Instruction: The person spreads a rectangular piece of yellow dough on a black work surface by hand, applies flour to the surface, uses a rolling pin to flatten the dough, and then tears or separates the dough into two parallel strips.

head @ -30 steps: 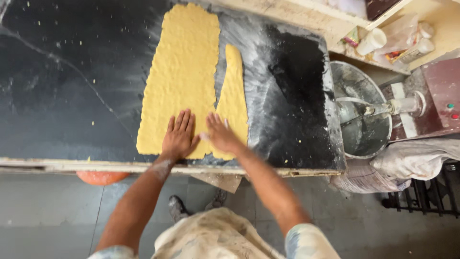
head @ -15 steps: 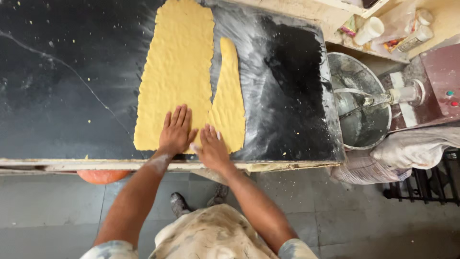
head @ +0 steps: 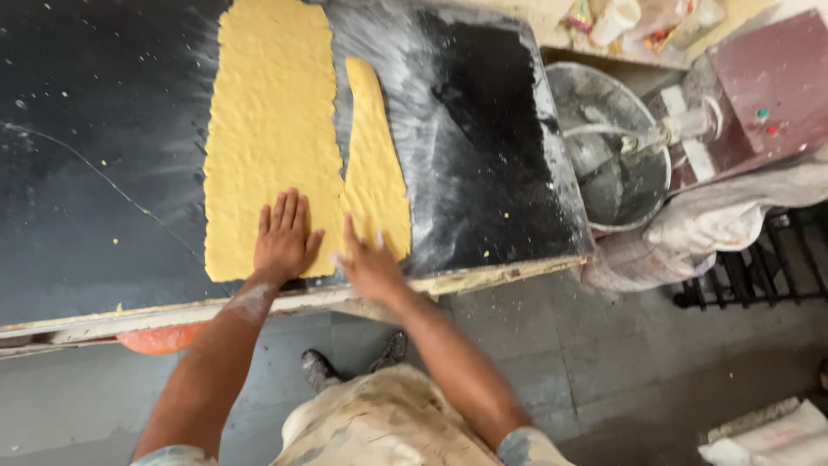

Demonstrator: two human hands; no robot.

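Dough sheet [head: 269,129], the big yellow one, lies flat on the black worktop [head: 86,173], running from the near edge away toward the far side. Using that sheet as the landmark: a narrower wedge-shaped dough strip [head: 378,173] sits just to its right, close alongside at the near end with a thin gap opening further up. The floury smear on the slab is to the right of the strip, and further right past the table edge there's a metal mixer bowl [head: 612,147] with a reddish machine housing [head: 768,82] next to it.

Left hand [head: 285,237] is pressed flat on the near right corner of the sheet, fingers spread and straight, so nothing is gripped, just an open palm pushing down. Right hand [head: 369,263] is also open and flat, resting at the bottom of the strip right beside the sheet; it's a bit blurred, but no clenching that I can see.

My take on doing this bit well: keep both palms flat and the pressure even, since dough this thin and crumbly-looking at the edges would probably tear or dent under fingertips. Working close to the table's near edge [head: 259,302] means watching that nothing slides off, too.
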